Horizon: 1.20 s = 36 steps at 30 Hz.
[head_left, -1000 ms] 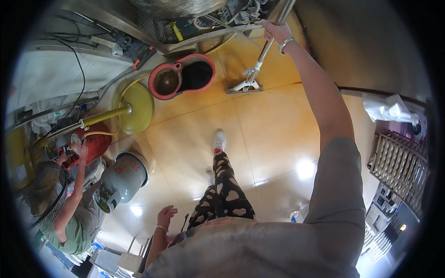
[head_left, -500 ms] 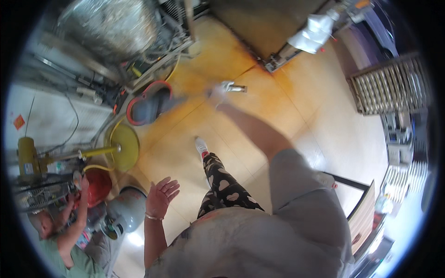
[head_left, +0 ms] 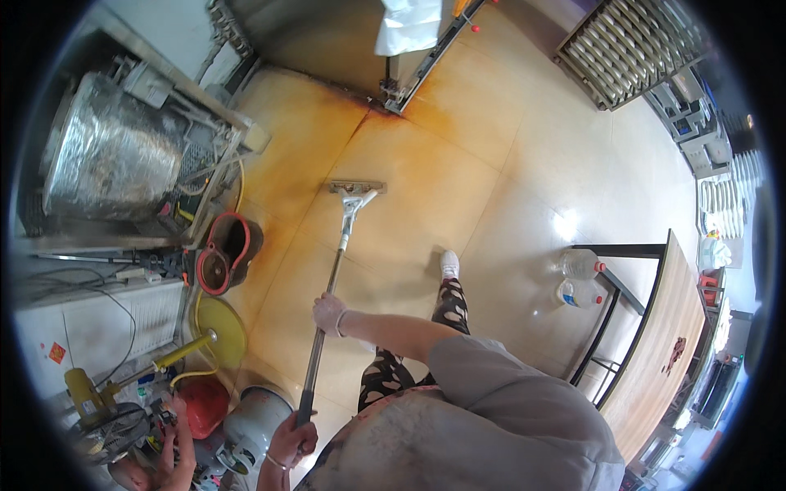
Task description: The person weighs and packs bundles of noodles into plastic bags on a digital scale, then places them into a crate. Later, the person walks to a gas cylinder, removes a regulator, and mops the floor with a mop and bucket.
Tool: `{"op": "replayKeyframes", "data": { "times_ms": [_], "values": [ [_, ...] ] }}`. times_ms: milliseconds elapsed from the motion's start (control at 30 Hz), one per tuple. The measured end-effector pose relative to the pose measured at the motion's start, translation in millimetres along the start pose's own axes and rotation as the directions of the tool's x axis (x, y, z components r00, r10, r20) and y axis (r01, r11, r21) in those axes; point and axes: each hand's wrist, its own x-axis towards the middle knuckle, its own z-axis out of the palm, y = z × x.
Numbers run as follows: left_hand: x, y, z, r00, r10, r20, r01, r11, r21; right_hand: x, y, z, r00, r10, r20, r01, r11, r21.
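Left hand [head_left: 293,442] gripping dark handle end [head_left: 306,404] of flat mop [head_left: 318,360]; right hand [head_left: 329,315] wrapped round pole [head_left: 336,270] nearer mop head [head_left: 358,187]. Mop head on stained tiled floor [head_left: 417,204], apart from red-rimmed bucket [head_left: 252,247].

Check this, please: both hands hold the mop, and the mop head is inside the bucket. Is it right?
No: the head view shows the mop head on the floor, outside the bucket. Left hand and right hand do hold the mop.
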Motion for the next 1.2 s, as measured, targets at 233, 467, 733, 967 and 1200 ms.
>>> {"op": "replayKeyframes", "data": {
  "times_ms": [233,467,733,967,1200],
  "values": [
    [70,64,178,0.999,0.036,-0.002,-0.034,0.963,0.267,-126,168,-46,0.956,0.189,-0.225,-0.153,0.974,0.168],
    [145,159,328,0.983,0.035,0.179,-0.059,0.990,0.131,-210,345,-116,0.753,0.489,-0.441,-0.416,0.872,0.258],
    [206,256,419,0.978,0.038,0.203,-0.142,0.841,0.523,-209,508,-157,0.237,0.846,0.477,0.293,-0.531,0.795],
    [328,364,501,0.807,0.312,0.502,-0.587,0.524,0.617,-205,698,-200,0.467,0.637,0.613,0.389,-0.771,0.505],
    [423,473,588,0.968,-0.049,0.245,-0.177,0.556,0.812,-211,849,-259,0.374,0.664,0.648,0.338,-0.748,0.571]
  ]
}}
